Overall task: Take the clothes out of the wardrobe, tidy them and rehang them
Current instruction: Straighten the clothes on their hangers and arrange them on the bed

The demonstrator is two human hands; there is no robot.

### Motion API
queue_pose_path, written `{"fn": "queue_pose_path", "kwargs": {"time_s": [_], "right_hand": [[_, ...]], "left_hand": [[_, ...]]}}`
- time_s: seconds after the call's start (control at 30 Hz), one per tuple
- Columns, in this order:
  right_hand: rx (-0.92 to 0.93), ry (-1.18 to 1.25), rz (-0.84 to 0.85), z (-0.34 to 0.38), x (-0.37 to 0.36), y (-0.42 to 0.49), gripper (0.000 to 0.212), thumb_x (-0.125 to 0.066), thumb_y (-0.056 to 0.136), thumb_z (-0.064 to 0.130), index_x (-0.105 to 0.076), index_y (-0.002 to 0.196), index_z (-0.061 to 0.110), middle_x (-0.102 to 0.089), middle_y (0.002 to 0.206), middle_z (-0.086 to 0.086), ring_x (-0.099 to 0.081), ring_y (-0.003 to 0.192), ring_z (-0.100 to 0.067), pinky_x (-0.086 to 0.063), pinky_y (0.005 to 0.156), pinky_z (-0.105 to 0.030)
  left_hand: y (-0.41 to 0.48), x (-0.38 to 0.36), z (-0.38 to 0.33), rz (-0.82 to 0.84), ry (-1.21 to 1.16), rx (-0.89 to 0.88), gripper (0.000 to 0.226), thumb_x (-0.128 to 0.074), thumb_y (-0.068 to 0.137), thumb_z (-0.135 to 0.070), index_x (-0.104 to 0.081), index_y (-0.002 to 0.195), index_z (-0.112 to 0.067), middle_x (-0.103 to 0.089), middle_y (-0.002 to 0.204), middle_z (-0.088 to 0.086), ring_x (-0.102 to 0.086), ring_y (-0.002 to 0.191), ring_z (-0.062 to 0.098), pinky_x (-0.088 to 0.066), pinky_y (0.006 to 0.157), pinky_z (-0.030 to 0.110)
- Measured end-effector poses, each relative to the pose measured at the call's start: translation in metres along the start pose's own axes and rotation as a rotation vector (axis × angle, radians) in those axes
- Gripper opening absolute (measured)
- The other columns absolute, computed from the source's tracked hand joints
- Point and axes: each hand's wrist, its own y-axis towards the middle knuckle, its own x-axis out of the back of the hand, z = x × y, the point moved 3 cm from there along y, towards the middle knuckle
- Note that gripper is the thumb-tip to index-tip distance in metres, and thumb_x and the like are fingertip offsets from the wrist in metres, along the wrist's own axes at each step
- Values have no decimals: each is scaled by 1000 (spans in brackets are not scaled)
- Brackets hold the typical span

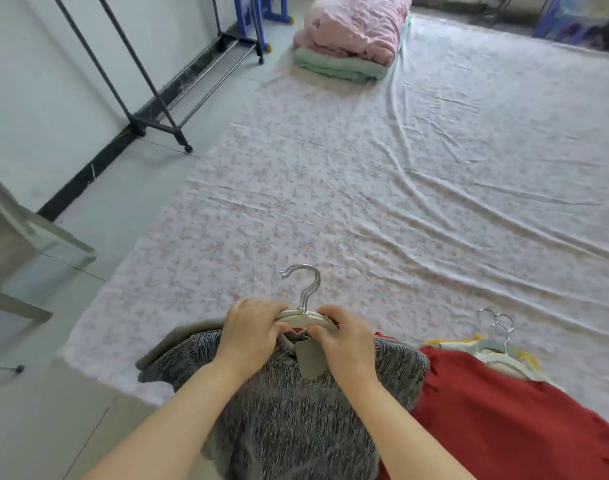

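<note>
Sweater, grey marled knit [296, 410], lies at near edge of floral-sheeted bed [330, 202], beside red garment [503, 410]. Left hand [252, 327], right hand [344, 336]: each grip closed round pale plastic hanger with metal hook [297, 312] at neckline. Knit likely soft, floppy, stretchy. Stiff hanger is the safer hold.

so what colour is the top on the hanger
The top is speckled grey-black, head view.
</note>
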Motion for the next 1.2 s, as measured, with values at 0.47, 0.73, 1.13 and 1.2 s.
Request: {"fn": "queue_pose_path", "kwargs": {"time_s": [0.47,0.73,1.13,1.2], "right_hand": [[100,-62,-58,162,-109,-99,21,-72,77,32,-69,96,24,-68,91,6,-59,88,-14,-46,82,-39],[18,32,-84,241,-212,-152,16,-74,75,31,-67,90,31,-61,79,18,-56,79,-6,-45,72,-28],[-57,162,-26,288,-264,-69,17,-73,73,33,-62,86,38,-59,78,21,-57,78,-2,-44,65,-23],[-71,165,-4,287,-273,-40,18,-73,73,32,-60,84,39,-59,79,20,-57,79,-4,-44,67,-24]], "left_hand": [[-108,145,123,-97,-146,-1,17,-59,86,-23,-67,101,-26,-67,87,-7,-53,89,18,-32,81,33],[-148,227,228,-41,-118,-127,6,-59,84,-22,-61,78,-22,-55,65,-12,-48,71,14,-31,71,32],[-64,271,293,-59,-43,-159,15,-62,84,-21,-68,98,-21,-65,78,-2,-56,81,21,-22,68,29],[-38,267,306,-34,-22,-134,15,-61,85,-21,-68,98,-22,-63,77,-3,-56,83,22,-26,71,30]]}}
